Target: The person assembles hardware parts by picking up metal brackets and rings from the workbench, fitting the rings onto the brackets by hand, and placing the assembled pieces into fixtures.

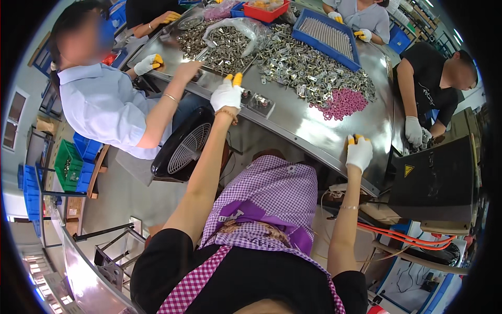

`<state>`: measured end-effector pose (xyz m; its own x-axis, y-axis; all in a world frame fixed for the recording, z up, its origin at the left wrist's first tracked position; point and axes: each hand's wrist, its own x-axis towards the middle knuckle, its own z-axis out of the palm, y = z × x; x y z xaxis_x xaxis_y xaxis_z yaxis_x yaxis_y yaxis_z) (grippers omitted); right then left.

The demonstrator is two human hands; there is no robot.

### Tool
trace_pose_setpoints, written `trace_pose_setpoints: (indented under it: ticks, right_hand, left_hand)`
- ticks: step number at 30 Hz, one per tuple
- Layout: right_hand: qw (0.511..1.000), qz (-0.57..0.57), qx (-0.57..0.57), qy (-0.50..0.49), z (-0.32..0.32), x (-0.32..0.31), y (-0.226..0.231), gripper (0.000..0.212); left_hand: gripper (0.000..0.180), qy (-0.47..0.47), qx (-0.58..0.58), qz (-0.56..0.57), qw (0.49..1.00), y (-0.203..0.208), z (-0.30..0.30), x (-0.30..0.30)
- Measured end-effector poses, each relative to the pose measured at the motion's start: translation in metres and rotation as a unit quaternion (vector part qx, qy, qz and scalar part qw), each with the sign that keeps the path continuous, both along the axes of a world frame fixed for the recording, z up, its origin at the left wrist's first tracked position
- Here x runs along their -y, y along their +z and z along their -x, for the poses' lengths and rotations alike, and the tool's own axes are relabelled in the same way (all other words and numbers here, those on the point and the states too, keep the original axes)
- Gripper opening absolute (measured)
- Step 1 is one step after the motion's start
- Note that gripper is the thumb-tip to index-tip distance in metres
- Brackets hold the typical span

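Note:
My left hand (227, 94), in a white glove with yellow fingertips, reaches to the near edge of the steel table (314, 128), beside two small dark fixtures (261, 104). Whether it holds a small part, I cannot tell. My right hand (358, 152), gloved the same way, rests on the table's near edge with fingers curled and nothing visible in it. A pile of pink rings (342, 103) lies between the hands, farther in. A large heap of small metal parts (308, 68) covers the table's far half.
A person in a light blue shirt (104, 104) works at my left, another in black (429, 78) at my right, others across. A blue tray of parts (327, 36), a clear bag (235, 31), a black fan (183, 146) and a black machine (434, 183) stand nearby.

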<state>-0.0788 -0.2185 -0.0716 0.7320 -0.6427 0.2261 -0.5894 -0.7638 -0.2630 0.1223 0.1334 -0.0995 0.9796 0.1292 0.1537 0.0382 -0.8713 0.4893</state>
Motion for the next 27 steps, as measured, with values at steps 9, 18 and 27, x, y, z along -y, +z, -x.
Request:
trace_pose_setpoints:
  ticks: [9, 18, 27]
  right_hand:
    - [0.993, -0.077, 0.067, -0.066, 0.016, 0.012, -0.015, 0.027]
    - [0.940, -0.221, 0.255, 0.058, 0.036, 0.008, -0.025, 0.021]
    - [0.956, 0.004, 0.143, 0.258, 0.027, -0.025, 0.012, 0.017]
  left_hand:
    - [0.054, -0.125, 0.079, 0.012, 0.989, 0.006, 0.069, 0.086]
    - [0.021, -0.184, -0.024, -0.252, 0.950, 0.079, -0.012, 0.084]
    - [0.014, -0.182, -0.053, -0.237, 0.953, 0.047, -0.033, 0.091]
